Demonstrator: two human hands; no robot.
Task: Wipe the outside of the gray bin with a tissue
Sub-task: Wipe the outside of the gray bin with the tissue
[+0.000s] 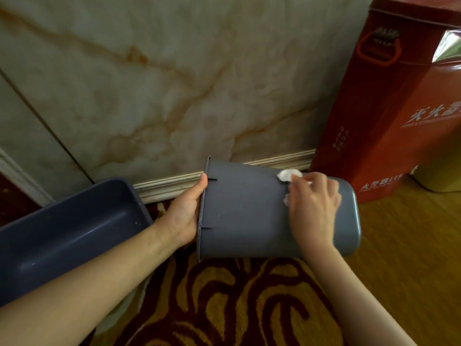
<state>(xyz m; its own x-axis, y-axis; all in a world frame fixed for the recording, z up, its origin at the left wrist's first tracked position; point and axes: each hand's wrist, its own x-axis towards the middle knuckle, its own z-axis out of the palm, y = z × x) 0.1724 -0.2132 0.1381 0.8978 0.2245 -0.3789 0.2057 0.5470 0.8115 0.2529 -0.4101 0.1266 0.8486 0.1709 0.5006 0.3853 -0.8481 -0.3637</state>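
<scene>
bin: gray bin (249, 211) lies on its side, held off the patterned carpet (224, 303) near the wall.
left hand: left hand (185, 211) clamps the open rim.
right hand: right hand (313, 208) presses the tissue (287, 175) flat against the bin's side.
risk: one-point rim grip may let it swing; thin tissue may tear.

Hotel-like interior: marble wall (174, 83), patterned carpet (237, 303), red fire-extinguisher box (389, 116)
</scene>
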